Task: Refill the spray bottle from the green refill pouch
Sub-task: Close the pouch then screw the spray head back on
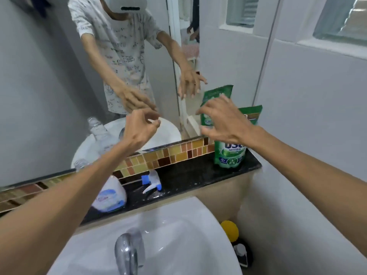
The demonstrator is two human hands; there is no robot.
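Note:
The green refill pouch stands upright at the right end of the black counter ledge. My right hand hovers just in front of its upper part, fingers spread, holding nothing. My left hand is raised near the mirror with fingers loosely curled and nothing in them. The clear spray bottle, with a blue and white label, stands on the ledge at the left, partly hidden by my left forearm. Its white and blue trigger sprayer head lies detached on the ledge beside it.
A white sink with a chrome tap sits below the ledge. A mirror above a strip of brown mosaic tiles reflects me and the objects. A yellow-capped item sits low at the right by the white wall.

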